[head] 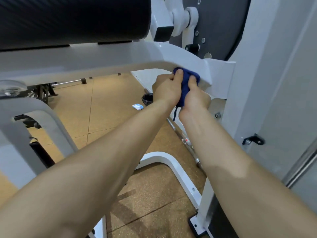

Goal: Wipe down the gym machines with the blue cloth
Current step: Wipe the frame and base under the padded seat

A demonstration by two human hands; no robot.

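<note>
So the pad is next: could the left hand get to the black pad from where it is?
Probably yes. The left hand grips the blue cloth at the lower edge of the white beam; the black pad sits just above that beam, with nothing else between.

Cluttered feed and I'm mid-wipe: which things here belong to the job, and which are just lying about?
Job:
- crumpled dark blue cloth
- white painted metal machine frame
- black ribbed padded roller

Lying about, all on the floor:
- small blue-and-white packet
- dark round bin
- chrome steel bar
</note>
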